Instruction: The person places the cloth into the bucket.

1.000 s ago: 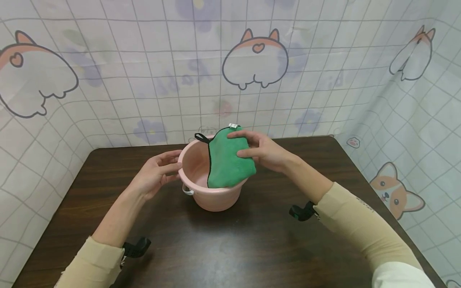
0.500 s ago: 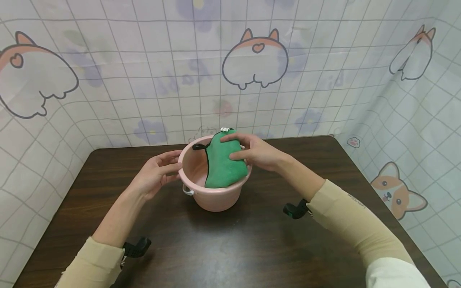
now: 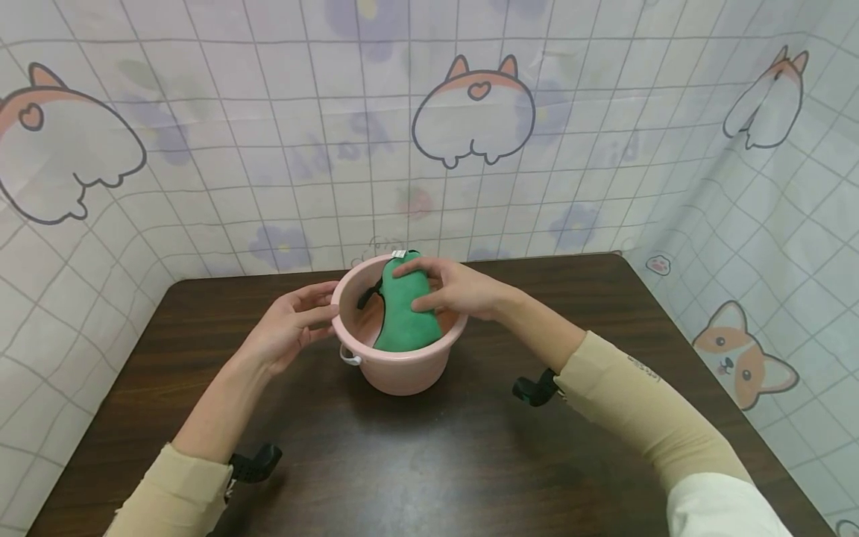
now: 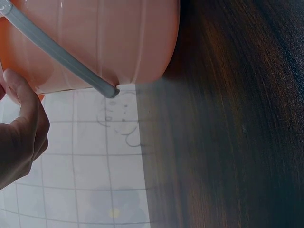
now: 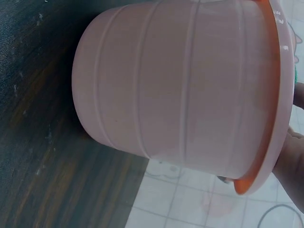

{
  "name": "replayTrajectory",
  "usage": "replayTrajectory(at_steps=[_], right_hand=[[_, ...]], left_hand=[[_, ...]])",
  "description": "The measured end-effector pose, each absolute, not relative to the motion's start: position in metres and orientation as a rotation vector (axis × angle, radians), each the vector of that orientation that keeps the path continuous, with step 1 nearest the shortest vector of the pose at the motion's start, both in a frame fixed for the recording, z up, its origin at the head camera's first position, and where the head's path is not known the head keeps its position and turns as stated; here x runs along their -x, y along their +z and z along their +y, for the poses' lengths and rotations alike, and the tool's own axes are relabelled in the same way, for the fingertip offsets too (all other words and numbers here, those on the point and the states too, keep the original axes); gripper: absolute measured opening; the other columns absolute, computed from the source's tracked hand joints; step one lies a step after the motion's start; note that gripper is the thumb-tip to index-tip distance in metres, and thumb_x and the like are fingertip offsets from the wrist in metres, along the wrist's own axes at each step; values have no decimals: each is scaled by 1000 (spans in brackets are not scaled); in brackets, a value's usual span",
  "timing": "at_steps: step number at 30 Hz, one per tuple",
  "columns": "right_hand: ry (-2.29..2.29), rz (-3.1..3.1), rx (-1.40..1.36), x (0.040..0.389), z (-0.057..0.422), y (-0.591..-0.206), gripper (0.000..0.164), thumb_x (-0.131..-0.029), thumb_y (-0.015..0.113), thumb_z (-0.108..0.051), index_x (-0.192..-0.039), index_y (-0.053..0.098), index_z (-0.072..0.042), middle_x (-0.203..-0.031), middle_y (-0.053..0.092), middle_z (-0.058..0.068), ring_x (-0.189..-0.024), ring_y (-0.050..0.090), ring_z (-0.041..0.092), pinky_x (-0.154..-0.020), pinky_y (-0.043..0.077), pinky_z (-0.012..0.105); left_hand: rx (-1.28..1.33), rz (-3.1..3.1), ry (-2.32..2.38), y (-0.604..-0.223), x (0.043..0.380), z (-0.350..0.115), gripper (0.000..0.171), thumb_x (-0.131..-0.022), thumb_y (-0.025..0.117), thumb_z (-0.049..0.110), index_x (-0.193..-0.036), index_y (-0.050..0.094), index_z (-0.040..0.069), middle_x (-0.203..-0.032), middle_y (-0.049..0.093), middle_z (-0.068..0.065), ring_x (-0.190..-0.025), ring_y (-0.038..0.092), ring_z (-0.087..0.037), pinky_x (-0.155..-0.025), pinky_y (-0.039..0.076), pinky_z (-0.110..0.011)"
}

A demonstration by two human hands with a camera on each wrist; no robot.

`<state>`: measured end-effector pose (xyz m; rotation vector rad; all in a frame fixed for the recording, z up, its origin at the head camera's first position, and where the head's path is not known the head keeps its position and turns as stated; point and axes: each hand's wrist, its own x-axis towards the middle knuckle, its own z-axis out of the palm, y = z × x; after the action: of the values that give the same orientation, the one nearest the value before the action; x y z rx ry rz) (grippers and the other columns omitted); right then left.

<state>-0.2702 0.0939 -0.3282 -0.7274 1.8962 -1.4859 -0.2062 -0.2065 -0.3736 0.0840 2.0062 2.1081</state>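
A folded green cleaning cloth (image 3: 406, 317) with black edging, a black loop and a white tag is partly inside a small pink bucket (image 3: 403, 373). Its top end still stands at the far rim. My right hand (image 3: 456, 287) holds the cloth from the right, fingers over its upper side and thumb lower down. On the left, my left hand (image 3: 288, 324) holds the bucket's rim with curled fingers and thumb. The left wrist view shows a fingertip against the wall just under the rim. In the right wrist view, the rim hides most of the right hand (image 5: 289, 164).
The bucket stands on a dark wood table (image 3: 403, 462). Its pale handle (image 4: 61, 52) hangs down on the left side. A white gridded curtain (image 3: 362, 149) with dog drawings rises behind and at both sides of the table.
My right hand has moved left and down, taking the cloth deeper into the bucket. The black loop has dropped below the rim. My left hand and the bucket have stayed in place.
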Motion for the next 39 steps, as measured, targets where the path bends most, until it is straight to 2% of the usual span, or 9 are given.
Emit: replayTrajectory(at_steps=[7,13,22,27,33,39], right_hand=[[-1421,1961,695,269,88,-330,55,-96,70,-2,-146,52,-15,-145,50,11,-122,59,29,-91,57,50],[-1393,1991,691,266,85,-328,54,-96,71,-4,-145,53,-15,-141,53,12,-122,60,28,-91,57,49],[-1402,1971,719,265,82,-328,57,-95,72,-2,-147,49,-5,-142,51,18,-120,60,31,-92,57,50],[-1458,1922,700,263,81,-327,58,-96,71,2,-148,44,2,-143,50,21,-118,63,41,-94,55,54],[-1504,2020,757,259,91,-323,50,-97,72,-7,-142,52,-2,-144,51,22,-116,65,36,-97,53,54],[-1657,2112,791,259,124,-322,39,-100,69,-11,-137,57,-2,-139,56,22,-119,62,37,-92,57,49]], left_hand=[[-73,2000,2109,-374,205,-207,59,-102,65,7,-154,39,-2,-134,50,-14,-106,62,-14,-90,57,-30],[-66,1997,2113,-372,204,-207,60,-101,65,7,-154,38,-3,-133,50,-14,-105,62,-13,-89,57,-29],[-65,1991,2122,-372,204,-208,60,-102,64,6,-154,38,-3,-132,50,-13,-107,62,-14,-89,57,-30],[-48,2007,2106,-372,204,-209,60,-102,65,7,-155,38,-2,-133,49,-14,-107,62,-14,-90,57,-30],[-50,2013,2106,-374,203,-209,60,-101,66,9,-154,39,-2,-134,50,-14,-108,62,-14,-90,57,-30],[-113,2045,2092,-379,201,-214,58,-105,62,20,-154,38,-1,-134,50,-13,-103,63,-15,-90,57,-32]])
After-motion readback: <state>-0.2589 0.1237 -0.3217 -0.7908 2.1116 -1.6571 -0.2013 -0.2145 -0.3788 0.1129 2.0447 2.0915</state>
